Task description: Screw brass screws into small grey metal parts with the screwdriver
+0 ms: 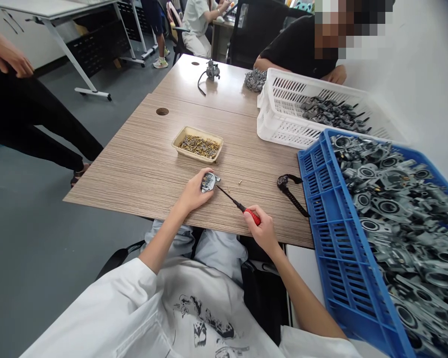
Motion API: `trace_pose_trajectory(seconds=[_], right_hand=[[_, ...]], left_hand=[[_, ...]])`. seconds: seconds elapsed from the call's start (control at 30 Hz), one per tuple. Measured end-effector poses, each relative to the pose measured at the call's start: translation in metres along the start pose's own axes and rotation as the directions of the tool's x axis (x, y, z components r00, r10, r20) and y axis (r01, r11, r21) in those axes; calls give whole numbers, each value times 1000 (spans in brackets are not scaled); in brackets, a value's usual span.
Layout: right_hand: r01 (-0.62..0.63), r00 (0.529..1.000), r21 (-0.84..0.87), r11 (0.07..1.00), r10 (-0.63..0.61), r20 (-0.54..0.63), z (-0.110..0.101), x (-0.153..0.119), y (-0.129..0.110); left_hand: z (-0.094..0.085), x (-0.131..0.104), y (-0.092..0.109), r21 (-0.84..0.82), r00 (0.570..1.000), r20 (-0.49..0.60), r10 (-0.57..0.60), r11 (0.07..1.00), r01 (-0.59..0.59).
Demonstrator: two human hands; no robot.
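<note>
My left hand (194, 193) is wrapped round a grey metal carburetor part (208, 182) near the front edge of the wooden table. In my right hand (262, 229) is a screwdriver with a red and black handle (253, 217); its thin dark shaft points up and left, the tip close to the part's right side. Whether the tip touches the part, I cannot tell. Two small brass pieces, one (240, 182) farther right and one (229, 189) near the shaft, lie on the table. Beyond my hands sits a cream tray (176, 144) full of small brass and grey pieces.
A black watch (293, 195) lies right of my right hand, against a blue crate (330, 223) heaped with metal parts. Behind it stands a white crate (283, 124) of parts. Another carburetor (212, 71) is farther back. People are across the table and at the left.
</note>
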State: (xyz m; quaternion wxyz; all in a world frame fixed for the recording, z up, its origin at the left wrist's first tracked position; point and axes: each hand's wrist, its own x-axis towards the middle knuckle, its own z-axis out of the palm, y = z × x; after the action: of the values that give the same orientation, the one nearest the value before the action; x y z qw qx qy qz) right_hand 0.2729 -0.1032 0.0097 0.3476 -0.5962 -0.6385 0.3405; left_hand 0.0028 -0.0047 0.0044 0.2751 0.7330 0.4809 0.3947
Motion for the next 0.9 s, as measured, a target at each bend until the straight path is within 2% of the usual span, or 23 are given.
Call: trace_pose_trajectory(seconds=[0.9], right_hand=[[1, 1000, -5, 1000, -1, 7, 0, -1, 0]], left_hand=[[0, 0, 0, -12, 1000, 1, -3, 1000, 3]])
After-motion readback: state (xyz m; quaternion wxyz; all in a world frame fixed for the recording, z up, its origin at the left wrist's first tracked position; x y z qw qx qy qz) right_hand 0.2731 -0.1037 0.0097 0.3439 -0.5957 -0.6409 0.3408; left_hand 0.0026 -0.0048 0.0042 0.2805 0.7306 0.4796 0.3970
